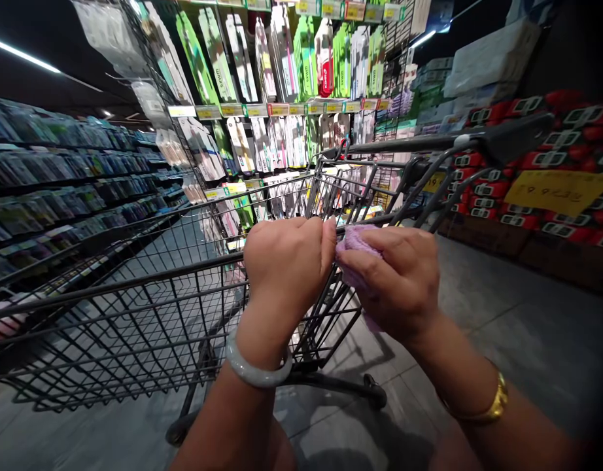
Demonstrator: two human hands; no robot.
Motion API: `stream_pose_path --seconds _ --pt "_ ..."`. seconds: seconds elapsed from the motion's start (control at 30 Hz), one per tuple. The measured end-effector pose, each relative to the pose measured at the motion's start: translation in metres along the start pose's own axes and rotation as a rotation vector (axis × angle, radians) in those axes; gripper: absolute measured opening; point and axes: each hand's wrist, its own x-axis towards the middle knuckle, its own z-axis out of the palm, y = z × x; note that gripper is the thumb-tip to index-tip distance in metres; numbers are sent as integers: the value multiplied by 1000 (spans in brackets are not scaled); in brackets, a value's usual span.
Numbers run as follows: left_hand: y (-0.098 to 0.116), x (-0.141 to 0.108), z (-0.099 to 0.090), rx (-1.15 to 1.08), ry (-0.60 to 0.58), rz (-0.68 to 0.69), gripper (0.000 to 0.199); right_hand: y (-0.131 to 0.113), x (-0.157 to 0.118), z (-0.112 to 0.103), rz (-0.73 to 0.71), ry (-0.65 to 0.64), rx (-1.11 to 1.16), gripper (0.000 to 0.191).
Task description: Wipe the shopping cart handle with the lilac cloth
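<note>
The left hand (286,268) is closed over the top rail (203,263) of the shopping cart (135,280), its fingertips out of sight. Just beside it at three o'clock, the right hand (404,281) clutches a crumpled lilac cloth (358,252) against the same rail, its fingers hiding part of the cloth. A pale bangle (257,373) circles the left wrist, a gold one (495,402) the right.

From the hands, the wire basket stretches toward nine o'clock and the cart's handle (419,142) lies at one. A wheel (375,391) rests on the floor (482,314) at five. The cart stands between the hands and a rack (292,110) of hanging packs (304,59) at twelve. Stocked shelves (61,191) run off at ten; at two, stacked red packs (485,186) are partly covered by a yellow sign (556,194).
</note>
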Motion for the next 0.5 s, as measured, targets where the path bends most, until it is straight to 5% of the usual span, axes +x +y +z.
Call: stream_pose_path --seconds 0.27,0.5 --pt "-1 -1 -1 3 8 2 51 15 5 -8 77 50 48 31" --pt "-1 -1 -1 -1 2 -1 50 -2 0 0 -3 -13 18 24"
